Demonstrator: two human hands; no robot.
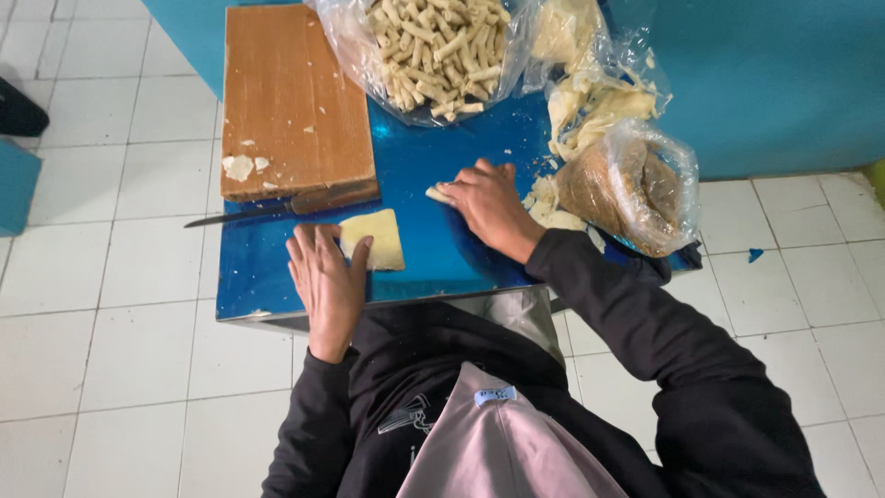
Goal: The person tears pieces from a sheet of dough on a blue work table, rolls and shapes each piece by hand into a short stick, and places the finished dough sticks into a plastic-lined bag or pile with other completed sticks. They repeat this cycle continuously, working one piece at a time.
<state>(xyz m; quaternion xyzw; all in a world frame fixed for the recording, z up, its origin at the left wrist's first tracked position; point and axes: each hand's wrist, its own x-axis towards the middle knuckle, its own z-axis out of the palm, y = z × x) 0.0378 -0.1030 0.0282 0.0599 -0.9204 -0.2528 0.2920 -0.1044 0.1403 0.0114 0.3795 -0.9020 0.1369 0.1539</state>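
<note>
The right hand (489, 205) lies flat, rolling a dough piece (437, 194) on the blue table (415, 157). The left hand (324, 277), open, touches a square sheet (376, 238) nearer, holding nothing. Rolling needs even pressure.

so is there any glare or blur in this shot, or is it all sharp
Head view: soft, even light, with a faint sheen on the blue table and glints on the plastic bags; left hand, right hand and dough square look sharp; the straight tile lines bend slightly toward the edges.
</note>
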